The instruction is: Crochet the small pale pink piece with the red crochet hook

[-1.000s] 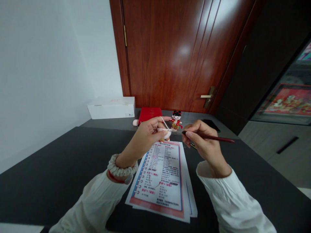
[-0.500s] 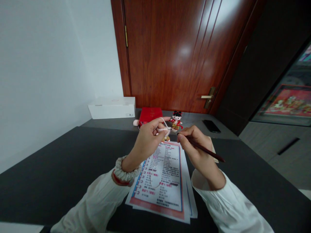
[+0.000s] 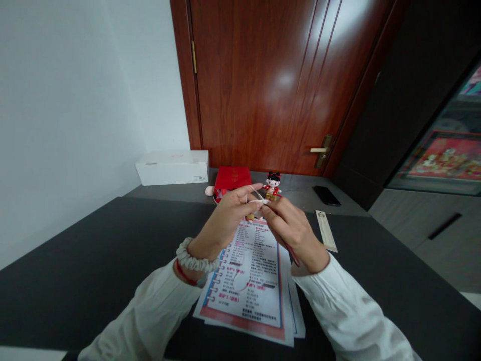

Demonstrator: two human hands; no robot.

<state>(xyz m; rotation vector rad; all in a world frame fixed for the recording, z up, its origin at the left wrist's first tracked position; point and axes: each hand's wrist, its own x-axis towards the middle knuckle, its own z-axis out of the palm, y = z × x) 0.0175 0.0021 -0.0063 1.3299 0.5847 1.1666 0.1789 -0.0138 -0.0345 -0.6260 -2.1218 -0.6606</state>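
Note:
Pale yarn point(image 3: 257, 191) runs over the raised index finger of my left hand point(image 3: 230, 216), which pinches a small white crocheted piece point(image 3: 264, 201). My right hand point(image 3: 291, 224) is closed around a dark brown crochet hook point(image 3: 292, 254). Its handle end shows below my palm, while its tip is hidden at the white piece. My hands nearly touch there, above printed sheets point(image 3: 255, 281) of pattern text. A loose strand of yarn point(image 3: 240, 288) lies curved on the top sheet. Just behind my fingers stands a small doll point(image 3: 272, 184) with black hair buns and red clothing.
A red box or bag point(image 3: 233, 176) stands behind my left hand, with a long white box point(image 3: 173, 168) farther left. At right lie a narrow pale packet point(image 3: 326, 230) and a black phone point(image 3: 326, 195). Beyond the dark table point(image 3: 93, 240) is a wooden door point(image 3: 259, 85).
My right hand has moved left and turned, bringing the crochet hook up to the white piece with its handle steeper. The pale packet behind that hand now shows. My left hand has barely moved.

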